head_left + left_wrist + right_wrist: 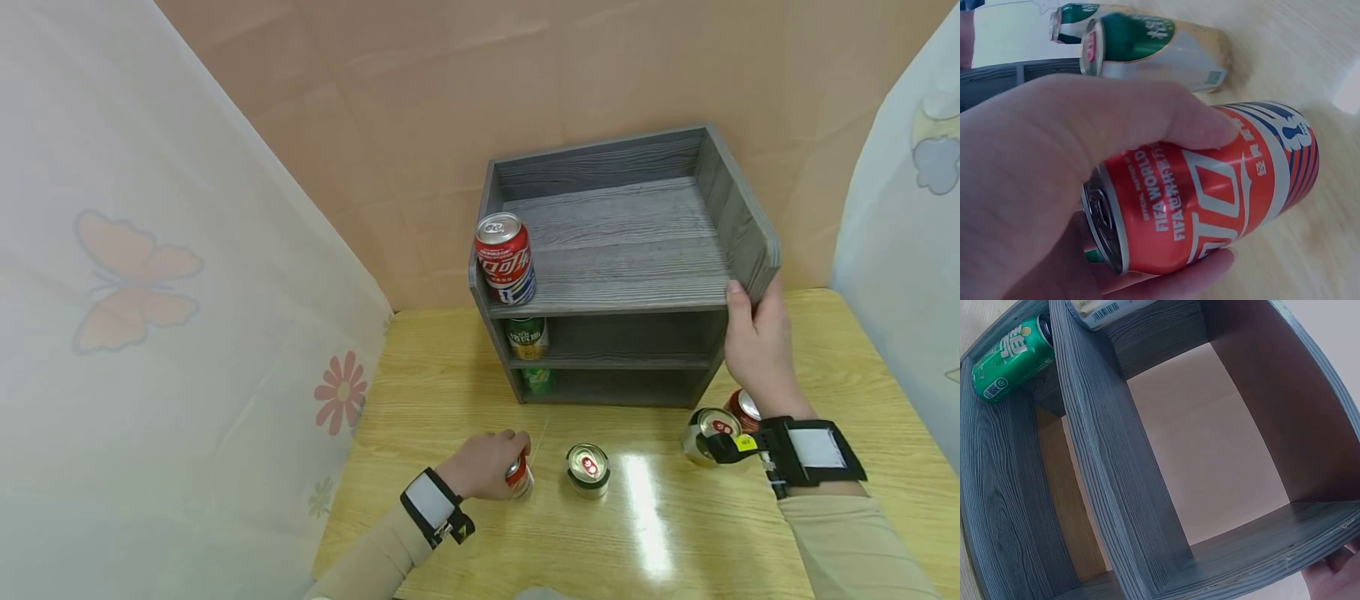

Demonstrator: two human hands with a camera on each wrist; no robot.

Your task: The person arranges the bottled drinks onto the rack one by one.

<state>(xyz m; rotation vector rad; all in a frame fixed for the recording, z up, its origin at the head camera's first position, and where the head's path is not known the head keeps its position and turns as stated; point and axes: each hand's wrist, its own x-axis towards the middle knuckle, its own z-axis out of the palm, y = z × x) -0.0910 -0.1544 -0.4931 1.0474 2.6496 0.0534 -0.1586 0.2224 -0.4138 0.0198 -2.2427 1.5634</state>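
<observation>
My left hand [480,468] grips a red cola can [1172,200] at the front of the table, thumb on one side and fingers on the other. Just right of it a green-and-gold can [588,472] stands upright. My right hand [761,354] holds the right side panel of a grey wooden shelf [615,242], its thumb at the front edge; in the right wrist view only some fingers [1332,575] show by the panel. At the shelf's left end stand a red cola can [506,260] on top, a green-and-gold can [528,337] in the middle and a green can [1013,359] at the bottom.
By the shelf's right foot, below my right wrist, stand another green-and-gold can [708,435] and a red can [742,408], partly hidden. Behind the shelf hangs a tan backdrop [375,125]. A pale patterned sheet [187,433] borders the wooden table [427,367] on the left.
</observation>
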